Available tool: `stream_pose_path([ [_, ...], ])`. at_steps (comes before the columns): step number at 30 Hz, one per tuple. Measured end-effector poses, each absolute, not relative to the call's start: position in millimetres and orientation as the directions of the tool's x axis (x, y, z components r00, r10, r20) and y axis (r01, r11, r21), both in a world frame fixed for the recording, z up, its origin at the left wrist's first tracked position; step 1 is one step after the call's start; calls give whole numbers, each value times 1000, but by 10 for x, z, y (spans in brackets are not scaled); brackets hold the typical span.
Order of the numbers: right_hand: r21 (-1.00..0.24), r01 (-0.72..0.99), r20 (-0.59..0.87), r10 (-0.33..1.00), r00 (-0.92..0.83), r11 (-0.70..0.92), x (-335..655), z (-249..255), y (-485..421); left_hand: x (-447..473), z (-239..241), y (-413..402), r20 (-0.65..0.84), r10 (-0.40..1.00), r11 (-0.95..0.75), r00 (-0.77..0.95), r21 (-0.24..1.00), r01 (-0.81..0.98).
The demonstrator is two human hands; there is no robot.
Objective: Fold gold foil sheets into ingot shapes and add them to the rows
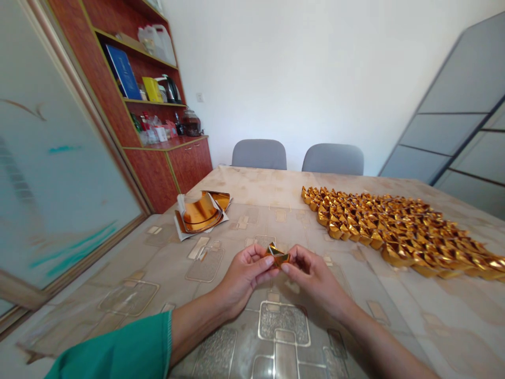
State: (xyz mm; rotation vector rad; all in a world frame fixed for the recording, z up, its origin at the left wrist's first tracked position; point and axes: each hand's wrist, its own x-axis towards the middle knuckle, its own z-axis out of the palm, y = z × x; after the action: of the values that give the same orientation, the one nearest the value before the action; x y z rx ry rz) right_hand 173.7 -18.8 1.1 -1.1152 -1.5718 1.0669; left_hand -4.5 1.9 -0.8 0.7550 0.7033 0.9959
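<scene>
Between my two hands, just above the table, is a small gold foil paper ingot (279, 257) with pointed, folded ends. My left hand (250, 268) pinches its left end between thumb and fingers. On the other side, my right hand (310, 271) grips the right end the same way. Ahead and to the left lies a loose stack of gold foil sheets (200, 211), curled upward, with white backing showing at the edges. Many folded gold ingots (379, 223) stand close together in rows on the right part of the table.
A patterned covering lies over the table (272, 187). Behind its far edge stand two grey chairs (259, 153) (333, 158) against a white wall. At the left are a red-brown shelf cabinet (189, 163) with household goods and a frosted sliding door (59, 158).
</scene>
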Motion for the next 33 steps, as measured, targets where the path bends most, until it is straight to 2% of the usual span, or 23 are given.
stream_pose_path([
  [4, -931, 285, 201, 971, -127, 230, 1690, 34, -194, -43, -14, 18, -161, 904, 350, 396, 811, -468],
  [7, -929, 283, 206, 969, -138, 238, 1685, 31, -201, -39, -25, 18, -162, 899, 357, 407, 810, -465],
  [11, -940, 220, 231, 962, -147, 260, 1692, -23, -203, -31, -49, 19, -175, 896, 372, 407, 798, -475],
  [17, -986, 34, 153, 969, -192, 162, 1692, -81, -207, -28, -78, 32, -158, 897, 363, 412, 794, -488],
  [21, -968, 88, 217, 957, -192, 237, 1696, -80, -196, -29, -84, 32, -141, 898, 356, 418, 791, -497],
  [27, -964, 109, 223, 958, -178, 245, 1691, -47, -199, -35, -59, 36, -117, 907, 328, 405, 799, -504],
  [33, -923, 224, 294, 949, -116, 313, 1698, 20, -210, -21, -38, 54, -110, 911, 306, 398, 827, -472],
])
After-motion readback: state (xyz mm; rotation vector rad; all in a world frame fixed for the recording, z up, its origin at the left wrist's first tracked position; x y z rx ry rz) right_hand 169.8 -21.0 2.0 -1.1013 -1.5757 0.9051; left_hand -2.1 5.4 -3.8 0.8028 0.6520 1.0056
